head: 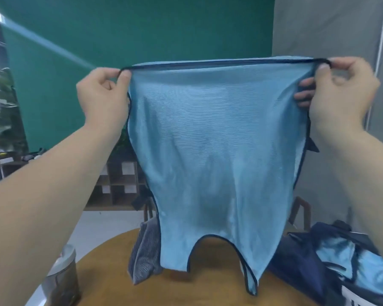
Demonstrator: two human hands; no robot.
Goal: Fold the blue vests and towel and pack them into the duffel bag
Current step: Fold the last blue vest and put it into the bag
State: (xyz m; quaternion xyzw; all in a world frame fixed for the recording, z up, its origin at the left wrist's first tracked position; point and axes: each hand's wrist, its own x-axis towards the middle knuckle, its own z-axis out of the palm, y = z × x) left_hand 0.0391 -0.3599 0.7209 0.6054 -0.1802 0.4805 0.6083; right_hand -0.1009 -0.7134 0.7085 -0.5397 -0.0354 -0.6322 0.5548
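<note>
Blue vest (217,151) hung between my left hand (104,96) and right hand (341,91), hem up.
Fingers (125,74) of each pinched a hem corner; long axis ran vertical, straps toward the desk (111,272).

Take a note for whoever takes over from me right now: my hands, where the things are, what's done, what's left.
Left hand and right hand each pinch a top corner of the blue vest, held spread above the table, unfolded.
Grey towel lies on the table behind it.
Done: what looks like a second blue vest already in the open duffel bag at right.
Left: fold this vest and the towel, pack both.
</note>
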